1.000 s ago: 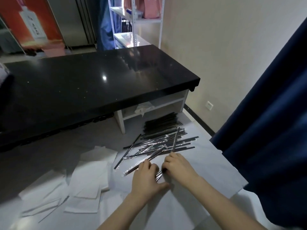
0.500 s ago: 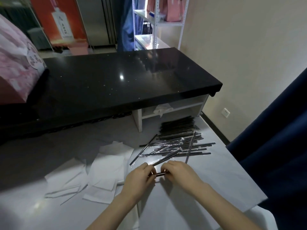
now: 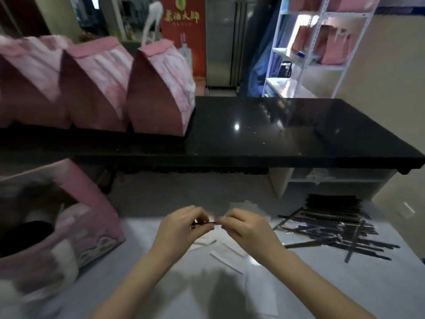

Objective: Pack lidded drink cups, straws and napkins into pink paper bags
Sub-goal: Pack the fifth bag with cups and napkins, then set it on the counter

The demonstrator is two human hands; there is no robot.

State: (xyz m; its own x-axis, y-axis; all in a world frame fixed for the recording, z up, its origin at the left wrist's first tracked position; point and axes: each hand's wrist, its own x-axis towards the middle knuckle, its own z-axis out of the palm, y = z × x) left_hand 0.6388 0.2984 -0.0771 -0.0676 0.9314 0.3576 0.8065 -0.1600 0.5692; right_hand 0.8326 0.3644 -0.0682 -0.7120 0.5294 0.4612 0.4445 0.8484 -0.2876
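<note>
Spanning the middle of the frame, a black tabletop (image 3: 276,134) carries three pink bags (image 3: 158,93) at upper left, and an open pink bag (image 3: 92,215) stands at lower left on the white tabletop (image 3: 161,284). A heap of straws (image 3: 333,229) lies at right. At lower centre the left hand (image 3: 181,226) and right hand (image 3: 248,229) pinch one straw (image 3: 204,224) in curled fingers, above scattered napkins (image 3: 230,249).

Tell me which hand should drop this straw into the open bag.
Probably left. Both hands pinch the straw, but the open pink bag stands to the left, nearer the left hand; the right hand would have to reach across.
</note>
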